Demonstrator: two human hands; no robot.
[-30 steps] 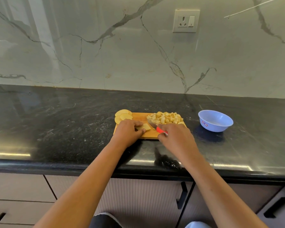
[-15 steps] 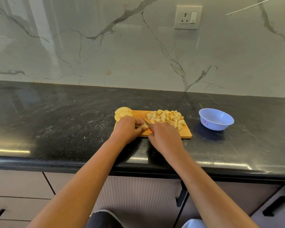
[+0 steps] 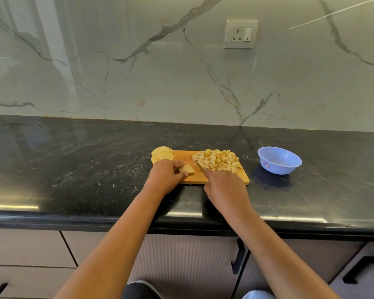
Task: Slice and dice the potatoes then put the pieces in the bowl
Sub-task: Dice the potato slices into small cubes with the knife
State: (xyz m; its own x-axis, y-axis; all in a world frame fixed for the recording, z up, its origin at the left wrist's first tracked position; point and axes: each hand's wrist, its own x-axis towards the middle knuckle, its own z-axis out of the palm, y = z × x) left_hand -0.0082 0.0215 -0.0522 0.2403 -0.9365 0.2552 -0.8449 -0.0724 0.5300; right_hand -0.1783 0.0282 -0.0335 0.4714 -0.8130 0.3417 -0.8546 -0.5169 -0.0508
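A wooden cutting board (image 3: 240, 180) lies on the black counter. A heap of diced potato (image 3: 217, 160) covers its far right part. Round potato slices (image 3: 162, 155) overlap at its far left corner. My left hand (image 3: 165, 174) pinches a small potato piece (image 3: 187, 168) near the board's middle. My right hand (image 3: 224, 187) grips a knife (image 3: 199, 165); its handle is hidden inside the fist, and the blade points up-left beside the held piece. A light blue bowl (image 3: 279, 160) stands to the right of the board, with nothing visible inside.
The black stone counter (image 3: 73, 165) runs wide to the left and right, with its front edge just below my wrists. A marble wall with a socket (image 3: 241, 34) rises behind it. Drawers and dark handles (image 3: 360, 269) sit under the counter.
My right hand with the knife swung left from the diced heap to the piece under my left hand. The knife's red handle no longer shows. My left hand stayed in place.
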